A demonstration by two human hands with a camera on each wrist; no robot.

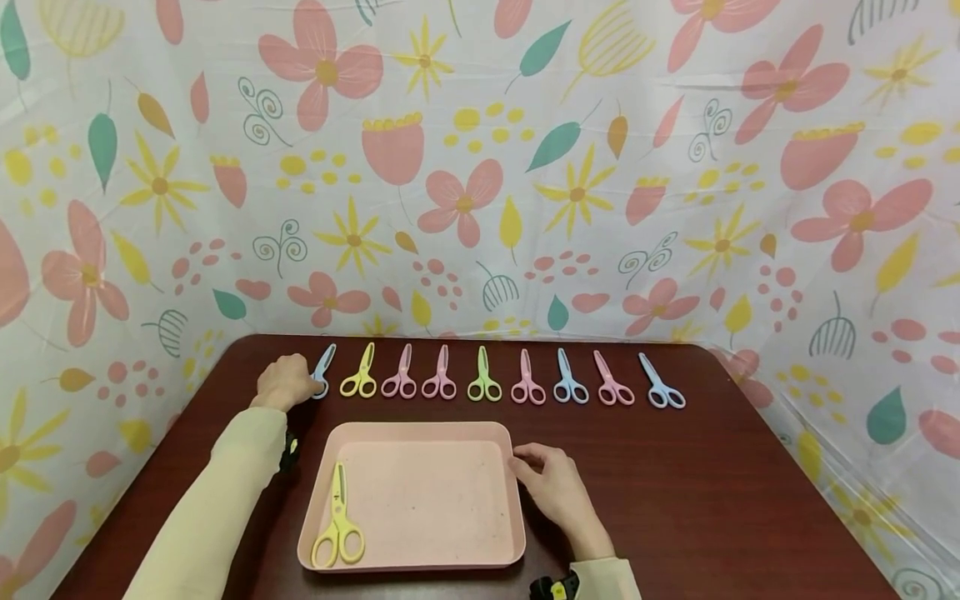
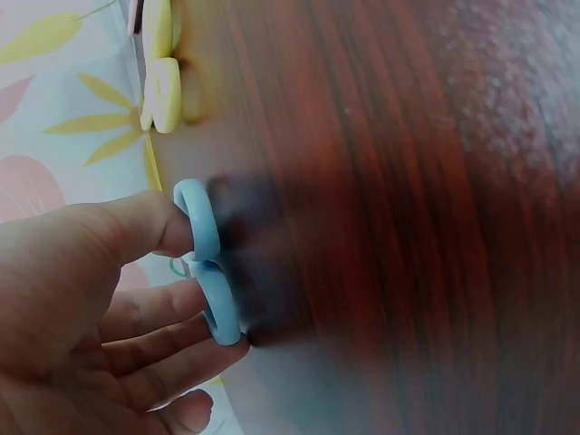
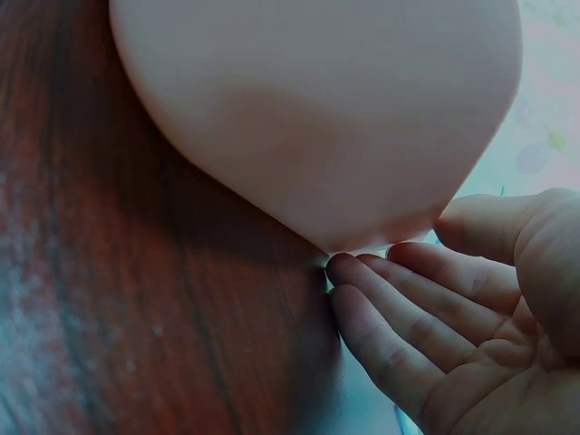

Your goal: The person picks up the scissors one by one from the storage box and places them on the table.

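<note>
At the far left of the table, my left hand (image 1: 285, 382) pinches the handles of a pair of light blue scissors (image 1: 324, 365). In the left wrist view the thumb lies against one blue finger loop (image 2: 209, 227) and the fingers against the other. My right hand (image 1: 557, 493) rests at the right side of a pink tray (image 1: 427, 500), thumb at its rim and fingers loosely extended along its outer wall. Inside the tray, at its left, lies a pair of yellow scissors (image 1: 339, 510), blades pointing away.
Right of the blue pair, a row runs along the back: yellow scissors (image 1: 365, 367), several pink scissors (image 1: 406, 367), green scissors (image 1: 483, 362) and more blue scissors (image 1: 563, 364). A flowered curtain (image 1: 480, 200) hangs behind the dark wooden table (image 1: 675, 500).
</note>
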